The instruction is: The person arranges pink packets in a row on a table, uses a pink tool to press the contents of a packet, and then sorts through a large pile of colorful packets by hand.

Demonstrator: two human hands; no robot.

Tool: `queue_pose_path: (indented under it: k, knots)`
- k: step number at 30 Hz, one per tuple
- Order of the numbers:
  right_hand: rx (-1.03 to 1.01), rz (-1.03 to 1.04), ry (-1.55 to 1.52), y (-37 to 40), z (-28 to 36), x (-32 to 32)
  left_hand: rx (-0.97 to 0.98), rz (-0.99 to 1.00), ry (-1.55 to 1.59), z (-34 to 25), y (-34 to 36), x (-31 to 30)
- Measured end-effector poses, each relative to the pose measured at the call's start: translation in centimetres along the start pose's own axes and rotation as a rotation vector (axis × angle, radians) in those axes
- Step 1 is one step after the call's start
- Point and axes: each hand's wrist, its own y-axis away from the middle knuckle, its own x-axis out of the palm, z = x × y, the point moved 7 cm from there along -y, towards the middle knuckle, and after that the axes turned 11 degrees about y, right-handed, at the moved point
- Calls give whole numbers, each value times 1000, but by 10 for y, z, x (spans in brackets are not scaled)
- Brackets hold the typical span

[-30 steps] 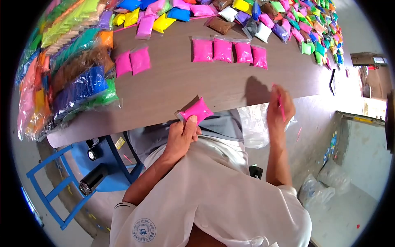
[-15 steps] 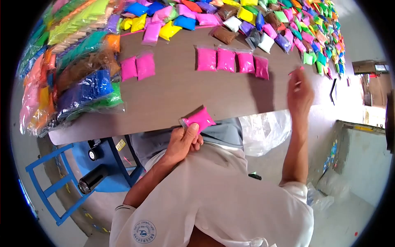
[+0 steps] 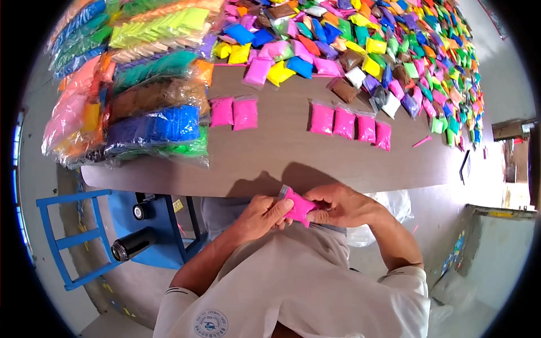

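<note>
Both my hands meet just below the near edge of the brown table (image 3: pixel 270 158), gripping one small clear bag of pink powder (image 3: pixel 297 205). My left hand (image 3: pixel 260 215) pinches its left side with thumb on top. My right hand (image 3: pixel 338 205) holds its right end. On the table a row of several pink bags (image 3: pixel 350 124) lies to the right and two pink bags (image 3: pixel 233 112) lie further left. A thin pink strip (image 3: pixel 421 141) rests on the table to the right of the row.
Stacked packs of coloured bags (image 3: pixel 141 96) fill the table's left side. A heap of loose mixed-colour bags (image 3: pixel 383 45) covers the back and right. A blue metal frame (image 3: pixel 73 236) and a black cylinder (image 3: pixel 132 243) stand under the table at left. A clear plastic bag (image 3: pixel 383 205) hangs below the edge.
My right hand put the pink strip down on the table at right and came back to the pink bag, which both hands now hold. The view tilted toward the table's back.
</note>
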Motion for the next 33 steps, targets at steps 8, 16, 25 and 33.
queue_pose_path:
  k: [8, 16, 25, 33]
  knots:
    - [1, -376, -98, -36, 3, -21, 212, -169, -229, -37, -15, -35]
    - [242, -982, -225, -94, -40, -54, 313, -488, 5, -51, -15, -96]
    - [113, -1218, 483, -77, -9, -68, 528, -607, -238, -51, -11, -82]
    - [13, -1125, 486, -106, 0, -49, 645, -593, -381, -54, -12, -80]
